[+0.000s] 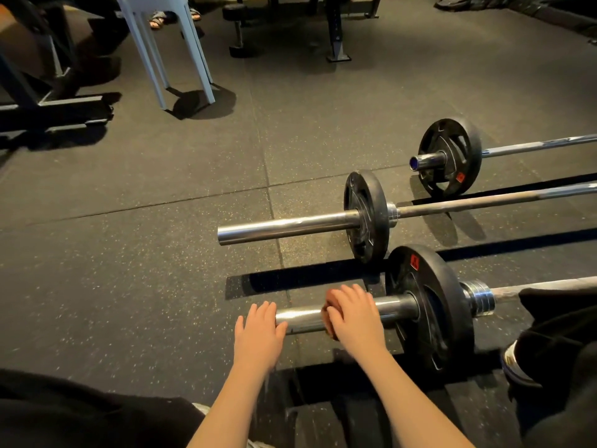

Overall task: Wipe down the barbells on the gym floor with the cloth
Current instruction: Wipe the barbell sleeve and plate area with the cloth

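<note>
Rubber floor [129,253] under nearest barbell [397,305]. Middle barbell [290,226] and far barbell [533,145] parallel beyond it. Black plate [429,305] on its sleeve. Left hand [258,331] flat on sleeve end; right hand [355,318] alongside, apart, curled over brown cloth [329,310] against sleeve.

The gym floor [129,237] was dark rubber tile flecked with pale specks, with thin seams crossing it. At upper left stood the white legs of a plastic chair [181,59], with sandalled feet [158,19] just behind them. Farther left lay the black and steel base of an exercise machine [55,108]. At top centre a black dumbbell [237,30] stood near a dark rack foot [337,43]. Warm light cast hard shadows.
</note>
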